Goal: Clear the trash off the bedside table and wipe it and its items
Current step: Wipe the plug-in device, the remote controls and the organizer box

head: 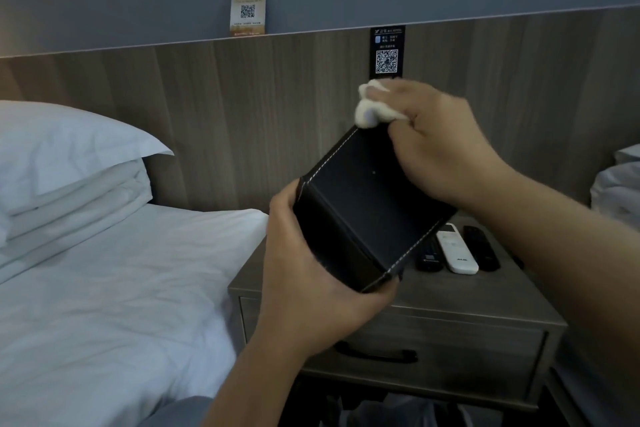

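We hold the box (360, 215) up in the air above the table (485, 291), tilted so one corner points up toward the wall and a broad dark face turns to us. Our left hand (311, 274) clasps its lower end, fingers wrapped under and the thumb side pressing the near left edge. Our right hand (436, 139) is closed around a wad of tissue (369, 107), bunched at the fingertips and touching the box's top corner, just above the left hand's hold and across the box from it. The box looks stiff and light, a leather-like skin with pale stitching along its edges; it probably holds its shape under rubbing, and its smooth faces could slide in a loose hand, so a hold at the stitched edges and corners, where the fingers have a ridge to catch, seems safest. The tissue is soft and thin and may tear or shed if dragged hard over the seams. Below the box and to the right of our left hand's hold, three remotes (457, 250) lie side by side on the table: a white one between two dark ones. They look hard and slick, best lifted by their long sides when their turn comes. The table top around them appears free of trash.
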{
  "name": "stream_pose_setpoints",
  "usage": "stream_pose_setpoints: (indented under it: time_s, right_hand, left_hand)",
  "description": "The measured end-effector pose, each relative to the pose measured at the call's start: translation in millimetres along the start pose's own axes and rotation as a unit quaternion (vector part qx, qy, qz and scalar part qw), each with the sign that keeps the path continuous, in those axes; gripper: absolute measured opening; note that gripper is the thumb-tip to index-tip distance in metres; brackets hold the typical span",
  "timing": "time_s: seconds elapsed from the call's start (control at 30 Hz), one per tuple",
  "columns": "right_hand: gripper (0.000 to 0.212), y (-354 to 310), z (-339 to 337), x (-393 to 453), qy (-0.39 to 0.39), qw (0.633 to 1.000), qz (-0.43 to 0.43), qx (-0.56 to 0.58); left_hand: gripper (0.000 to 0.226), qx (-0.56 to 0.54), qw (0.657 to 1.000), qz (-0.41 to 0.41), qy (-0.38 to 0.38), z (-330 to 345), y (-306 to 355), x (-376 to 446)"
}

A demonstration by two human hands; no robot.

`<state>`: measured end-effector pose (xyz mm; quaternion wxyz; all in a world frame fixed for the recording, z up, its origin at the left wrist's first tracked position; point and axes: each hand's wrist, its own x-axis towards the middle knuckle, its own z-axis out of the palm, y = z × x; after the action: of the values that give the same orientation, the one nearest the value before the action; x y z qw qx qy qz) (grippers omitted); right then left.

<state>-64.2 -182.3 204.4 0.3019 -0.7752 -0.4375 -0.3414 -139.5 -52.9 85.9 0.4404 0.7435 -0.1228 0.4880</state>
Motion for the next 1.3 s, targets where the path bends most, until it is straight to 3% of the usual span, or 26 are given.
stream_pose_setpoints:
  time_s: [0.1,0.17,0.3,0.53,0.73,1.0,1.3]
  right_hand:
    - [0.044,-36.4,16.9,-25.7,-0.041,0.995,-0.08,0.036]
    - [0.048,-47.6,21.1,-31.3,-0.043,0.992,-0.087,0.078]
    - [0.04,-31.0,16.0,-9.5,-0.056,0.991,-0.094,0.082]
    - [0.041,13.2,4.9,18.2,-0.03,0.999,0.03,0.001]
    - [0.038,25.4,-0.6,-6.9,0.068,0.99,0.126,0.003]
    - [0.04,22.8,-3.9,-46.2,0.133,0.964,0.23,0.03]
    - [0.048,-44.2,27.7,-70.2,0.106,0.975,0.055,0.187]
  left_hand:
    - [0.098,-0.012,1.0,-0.02,-0.005,-1.4,-1.8,7.2]
    - [0.096,-0.033,0.999,-0.019,-0.011,-3.6,-5.4,6.8]
    - [0.097,-0.015,0.999,-0.017,0.049,-5.7,-5.4,3.6]
    - [0.1,-0.046,0.994,0.049,0.081,0.1,-7.2,-11.4]
    - [0.105,0.003,0.997,0.048,0.064,6.8,-11.9,-6.4]
    - [0.11,0.054,0.998,0.021,0.021,14.8,-10.8,-0.1]
    - [0.105,-0.039,0.998,-0.039,0.039,5.6,-14.4,10.4]
